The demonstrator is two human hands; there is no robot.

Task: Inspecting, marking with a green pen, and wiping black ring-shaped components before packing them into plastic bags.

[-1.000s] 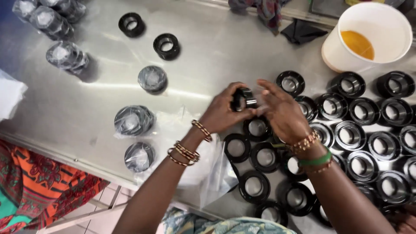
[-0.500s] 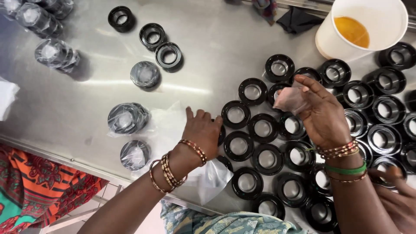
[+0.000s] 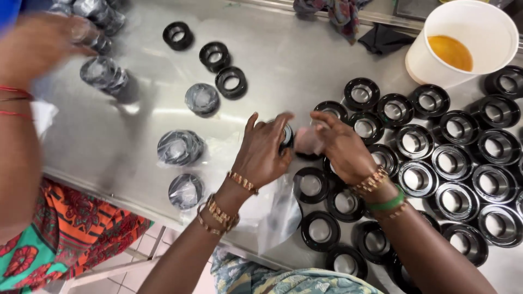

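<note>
Left hand: the left hand (image 3: 267,149) has its fingers curled round a small black jar (image 3: 287,136), thumb and fingertips closed on its side, so the grip is shut on it.
Right hand: the right hand (image 3: 340,147) meets the left one at the same jar, fingers bent in toward it; it touches something pale there, but whether it pinches the jar itself I cannot tell.
Jar: held just above the steel table (image 3: 305,60), between the two hands, mostly hidden by the fingers.
Right of the grip: rows of open black jars (image 3: 452,163) standing close together, rims up.
Below the grip: more open black jars and a clear plastic bag (image 3: 272,212) lying flat under the left wrist.
Left of the grip: wrapped stacks of lids (image 3: 180,147) in clear film, well apart from the hands; a second one (image 3: 186,190) lies nearer the table edge.
Above the grip: three loose black rings (image 3: 231,82) on bare steel.
Far upper right: a white bucket (image 3: 468,65) with an orange liquid (image 3: 450,52) in it, touching the jar rows.
Wrists: gold bangles (image 3: 218,215) on the left, a green band (image 3: 388,204) and gold bracelet on the right.
Far left: another person's arm (image 3: 32,54), blurred, reaching over the wrapped stacks.
</note>
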